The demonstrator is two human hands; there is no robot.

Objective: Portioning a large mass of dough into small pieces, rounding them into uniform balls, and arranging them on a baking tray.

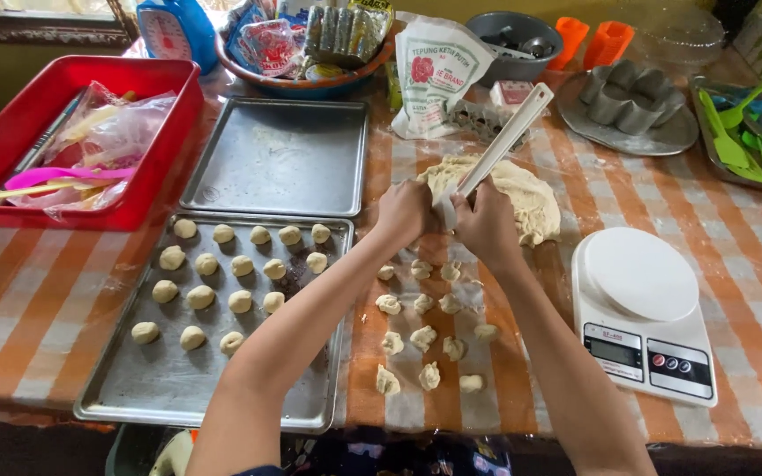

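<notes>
The right hand (485,220) is gripping a long white scraper (497,145), angling its blade into the near edge of the flattened dough (522,198) to portion it. The left hand (403,211) is closing on that same edge, steadying it. Cut rough dough pieces (423,335) are lying just nearer than the dough; rolled balls (222,282) are filling the baking tray (125,388) left of it.

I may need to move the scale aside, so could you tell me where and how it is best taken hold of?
Grip the white kitchen scale by its two long side edges, near the middle, coming from above. Its flat rectangular body lies level on the table; the round platform and front display panel are best left untouched, and both sides appear free.
</notes>
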